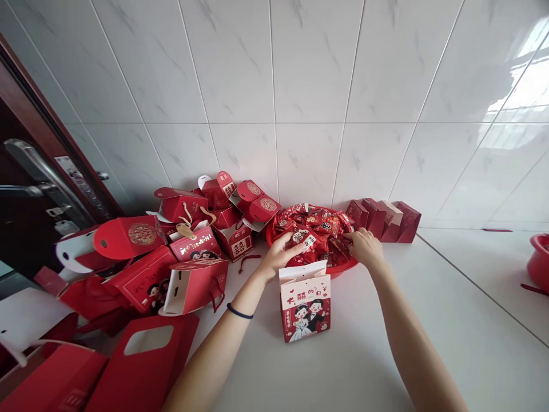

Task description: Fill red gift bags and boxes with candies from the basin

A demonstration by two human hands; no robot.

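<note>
A round red basin [343, 269] heaped with shiny red wrapped candies [328, 220] sits by the wall. My left hand [281, 256], a dark band on its wrist, is closed on a red candy packet [303, 239] with a pale printed label, at the basin's left side. At the right rim, my right hand [366, 246] dips its bent fingers among the candies; their tips are hidden, and what they pinch does not show. Just in front of the basin stands a red and cream gift box [305, 306], upright with its top flaps up, printed with a cartoon couple.
Many red gift boxes [141, 274], several open, are piled on the left beside a door with a metal handle [32, 166]. Several dark red boxes [388, 222] stand in a row against the tiled wall [309, 154]. Another red container [539, 263] is at the right edge.
</note>
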